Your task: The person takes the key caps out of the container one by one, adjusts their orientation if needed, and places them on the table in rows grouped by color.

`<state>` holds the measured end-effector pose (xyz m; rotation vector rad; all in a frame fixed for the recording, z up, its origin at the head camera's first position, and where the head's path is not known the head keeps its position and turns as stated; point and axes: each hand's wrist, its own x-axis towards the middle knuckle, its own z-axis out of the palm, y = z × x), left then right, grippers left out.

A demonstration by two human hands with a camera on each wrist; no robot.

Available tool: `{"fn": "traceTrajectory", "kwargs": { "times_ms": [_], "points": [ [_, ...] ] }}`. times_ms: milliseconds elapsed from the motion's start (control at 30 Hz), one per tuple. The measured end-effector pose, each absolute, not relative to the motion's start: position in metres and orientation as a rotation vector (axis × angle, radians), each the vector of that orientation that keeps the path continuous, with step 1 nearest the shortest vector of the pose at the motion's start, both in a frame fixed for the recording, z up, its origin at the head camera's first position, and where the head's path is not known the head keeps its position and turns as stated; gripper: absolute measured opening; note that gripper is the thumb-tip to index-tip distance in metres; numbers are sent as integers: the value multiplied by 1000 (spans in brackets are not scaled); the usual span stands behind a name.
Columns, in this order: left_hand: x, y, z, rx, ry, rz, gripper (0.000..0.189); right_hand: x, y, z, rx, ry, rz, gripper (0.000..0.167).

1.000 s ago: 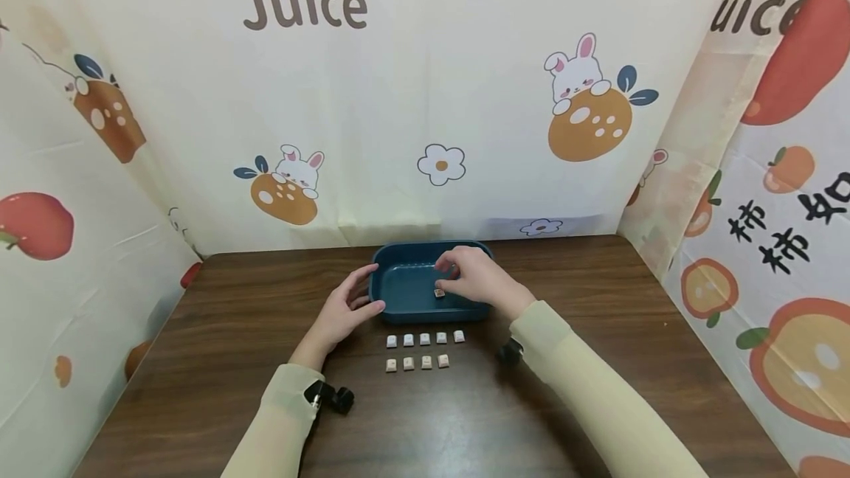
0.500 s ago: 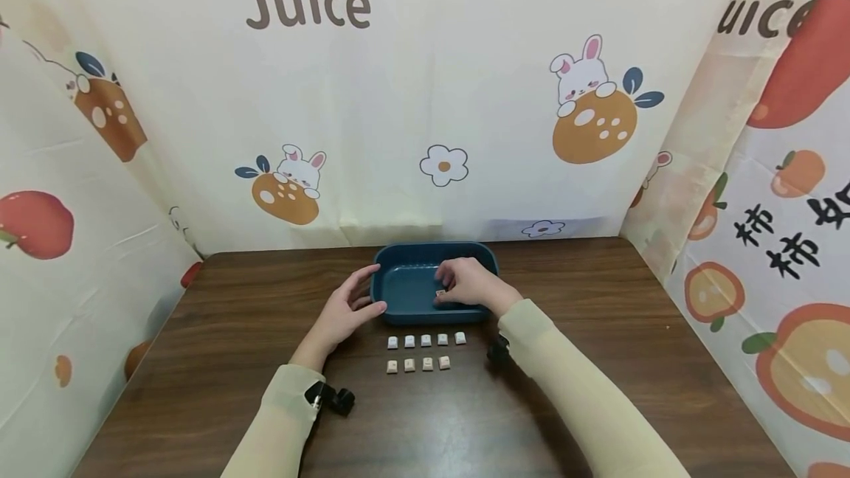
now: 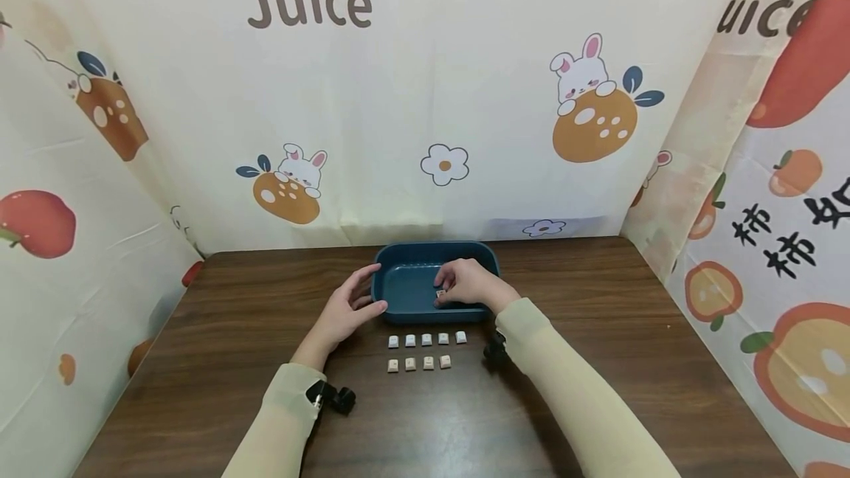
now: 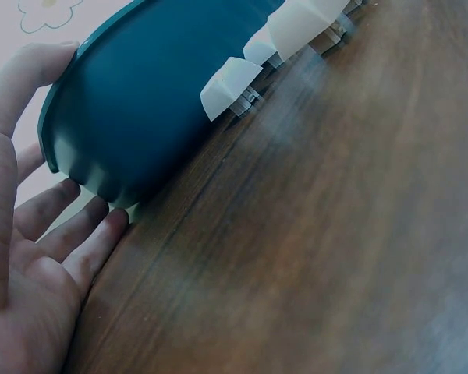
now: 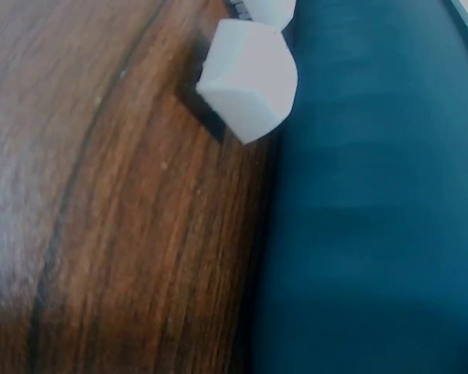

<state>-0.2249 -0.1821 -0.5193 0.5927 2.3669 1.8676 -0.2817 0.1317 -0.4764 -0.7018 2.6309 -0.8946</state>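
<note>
A dark blue-green tray [image 3: 406, 288] stands near the back of the table. At its left end my left hand [image 3: 339, 317] rests with fingers spread, thumb and fingertips touching the wall and rim; the left wrist view shows these fingertips [image 4: 117, 218] against the outside. Inside the tray my right hand [image 3: 468, 285] pinches a small keycap [image 3: 440, 293], mostly covered by the fingers. In front of the tray several pale keycaps [image 3: 427, 340] form one row, with another row of keycaps [image 3: 428, 363] nearer me. The right wrist view shows a white keycap [image 5: 249, 78] beside the tray wall, but no hand.
The brown wooden table [image 3: 265, 301] extends on both sides of the tray. Behind it hangs a printed curtain [image 3: 398, 94], close to the tray's back rim. The keycap rows lie just before the tray's front wall.
My right hand has moved slightly lower and left inside the tray, its fingers coming together on the keycap there. My left hand stays at the tray's end.
</note>
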Motion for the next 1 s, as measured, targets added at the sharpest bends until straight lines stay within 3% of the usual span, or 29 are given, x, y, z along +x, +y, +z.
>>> {"fn": "traceTrajectory", "kwargs": {
  "times_ms": [267, 1000],
  "points": [
    [-225, -182, -520, 594, 2370, 1867, 72, -283, 132, -478, -753, 2616, -926, 7],
    [-227, -184, -522, 612, 2359, 1877, 74, -283, 129, -476, -775, 2651, -1093, 14]
  ]
}}
